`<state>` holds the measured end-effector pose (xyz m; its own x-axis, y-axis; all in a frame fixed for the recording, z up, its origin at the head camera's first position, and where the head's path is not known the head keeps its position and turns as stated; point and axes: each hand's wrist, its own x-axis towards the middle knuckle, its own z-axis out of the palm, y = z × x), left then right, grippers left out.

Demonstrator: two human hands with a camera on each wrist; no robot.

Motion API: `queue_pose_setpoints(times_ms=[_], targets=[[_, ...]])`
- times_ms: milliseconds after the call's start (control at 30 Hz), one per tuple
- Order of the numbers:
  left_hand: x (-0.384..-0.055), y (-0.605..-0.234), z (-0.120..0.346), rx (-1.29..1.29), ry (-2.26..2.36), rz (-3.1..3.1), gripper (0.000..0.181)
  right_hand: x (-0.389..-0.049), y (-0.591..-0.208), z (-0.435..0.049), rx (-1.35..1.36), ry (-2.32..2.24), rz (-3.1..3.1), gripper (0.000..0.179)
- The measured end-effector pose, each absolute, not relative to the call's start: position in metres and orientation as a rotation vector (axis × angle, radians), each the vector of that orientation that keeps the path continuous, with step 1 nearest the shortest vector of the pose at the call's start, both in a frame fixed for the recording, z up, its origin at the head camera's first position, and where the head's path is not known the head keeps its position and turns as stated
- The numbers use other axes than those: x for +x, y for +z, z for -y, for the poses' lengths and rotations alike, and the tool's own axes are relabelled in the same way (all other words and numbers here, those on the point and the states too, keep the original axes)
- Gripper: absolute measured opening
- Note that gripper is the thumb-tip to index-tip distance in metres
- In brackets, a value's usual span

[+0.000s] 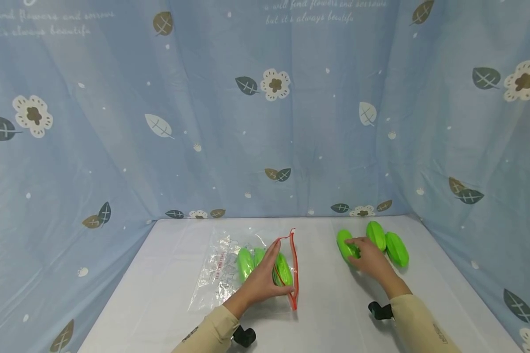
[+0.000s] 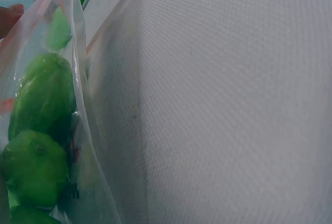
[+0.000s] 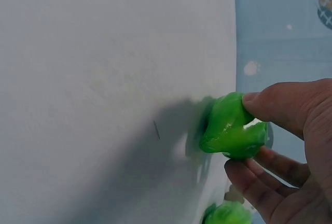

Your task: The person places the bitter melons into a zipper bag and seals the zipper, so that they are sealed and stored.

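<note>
A clear zip bag with a red-edged mouth lies left of centre, with several green star fruits inside. My left hand is at the bag's mouth, thumb and fingers spread wide apart against its red edge. In the left wrist view, ridged fruits show through the plastic. At the right, my right hand grips a glossy green star fruit. The right wrist view shows that fruit between thumb and fingers, close to the table surface.
Two more star fruits, one behind and one further right, lie beside my right hand on the white table. A blue patterned curtain hangs along the table's back and sides.
</note>
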<state>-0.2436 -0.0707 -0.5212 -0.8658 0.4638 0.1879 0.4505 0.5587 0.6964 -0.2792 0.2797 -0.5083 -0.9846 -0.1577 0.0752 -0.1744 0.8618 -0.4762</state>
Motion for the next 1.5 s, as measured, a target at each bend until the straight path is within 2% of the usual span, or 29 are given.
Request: queue_pose_setpoints(times_ms=[600, 867, 1133, 1500], targets=[[-0.244, -0.522, 0.070, 0.793, 1.210, -2.759, 0.124, -0.232, -0.509, -0.254, 0.272, 0.877, 2.966, 0.044], [-0.244, -0.520, 0.070, 0.791, 1.206, -2.755, 0.124, -0.229, -0.512, -0.248, 0.250, 0.829, 2.934, 0.040], [-0.243, -0.521, 0.070, 0.789, 1.206, -2.759, 0.125, -0.229, -0.509, -0.247, 0.256, 0.829, 2.974, 0.057], [-0.243, -0.521, 0.069, 0.782, 1.209, -2.757, 0.125, -0.238, -0.507, -0.252, 0.260, 0.879, 3.046, 0.054]])
